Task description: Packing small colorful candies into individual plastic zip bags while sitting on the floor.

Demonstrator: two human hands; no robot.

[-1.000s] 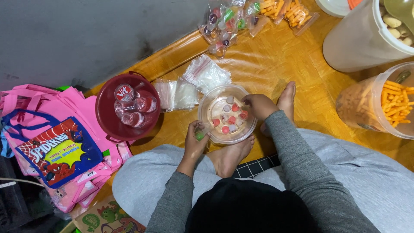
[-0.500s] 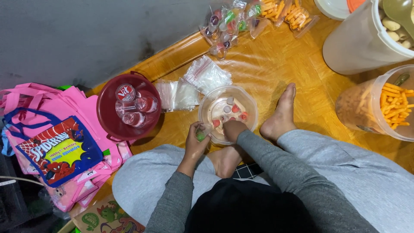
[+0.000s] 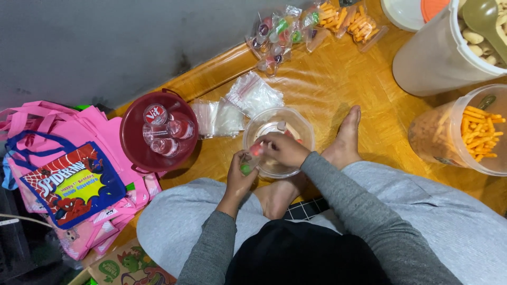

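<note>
The person sits cross-legged on the floor in grey trousers and a grey long-sleeved top, bare feet tucked in front. At the near left corner lies a cardboard box (image 3: 129, 266) printed with green cartoon figures.

The left hand (image 3: 240, 177) is curled, fingers pressed together around a small clear bag holding a green jelly cup (image 3: 246, 169). The right hand (image 3: 282, 149) reaches over the near rim of the clear plastic bowl (image 3: 303, 126) and pinches a red jelly cup (image 3: 256, 150) between its fingertips, just beside the left hand; the two hands almost touch. The bowl stands on the orange wood-pattern floor mat (image 3: 338, 79), directly ahead of the feet, and more small cups show dimly through its wall.

To the left of the bowl sits a dark red bucket (image 3: 132, 132) with several small sealed water cups (image 3: 163, 132) inside. Further left, a heap of pink tote bags (image 3: 100, 124) lies with a blue one bearing a red cartoon hero on top (image 3: 74, 184). Between bucket and bowl, flat empty clear bags (image 3: 232, 108) lie on the mat.

At the right, a clear tub (image 3: 438, 137) holds orange stick snacks. Beyond it stands a tall white container (image 3: 433, 58) of pale snacks with a green scoop (image 3: 483, 18) in it. Farthest off, by the grey wall (image 3: 105, 47), lie filled packets of coloured jelly cups (image 3: 277, 31) and of orange sticks (image 3: 351, 24).
</note>
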